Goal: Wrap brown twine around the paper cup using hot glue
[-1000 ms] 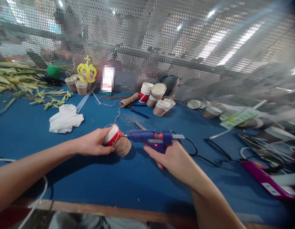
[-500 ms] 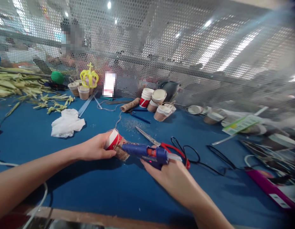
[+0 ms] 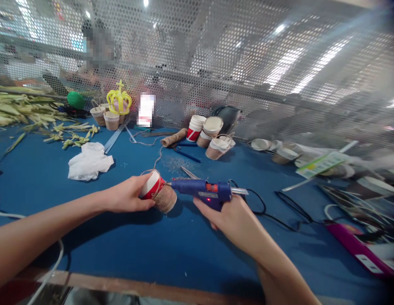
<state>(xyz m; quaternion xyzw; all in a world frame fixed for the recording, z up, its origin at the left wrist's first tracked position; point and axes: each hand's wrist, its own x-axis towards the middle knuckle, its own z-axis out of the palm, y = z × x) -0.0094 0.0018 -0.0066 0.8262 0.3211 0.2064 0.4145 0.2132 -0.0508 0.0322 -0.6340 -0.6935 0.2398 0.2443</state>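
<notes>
The hot glue gun (image 3: 197, 187), grasped in the right hand (image 3: 232, 214), has been raised and levelled, so its nozzle (image 3: 168, 184) is now placed near the twine's (image 3: 166, 200) upper edge. The paper cup (image 3: 150, 188) is held tilted over the bench (image 3: 127, 254) by the left hand (image 3: 132, 194).

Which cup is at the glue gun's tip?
The red-and-white, partly twine-wrapped cup in the left hand; no other cup is held.

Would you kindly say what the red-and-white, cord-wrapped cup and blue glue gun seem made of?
The cup looks like smooth paper, perhaps plastic, with printed colour. Its brown cord seems matte jute, from its rough coils. The glue gun seems satin plastic, given its moulded casing.
</notes>
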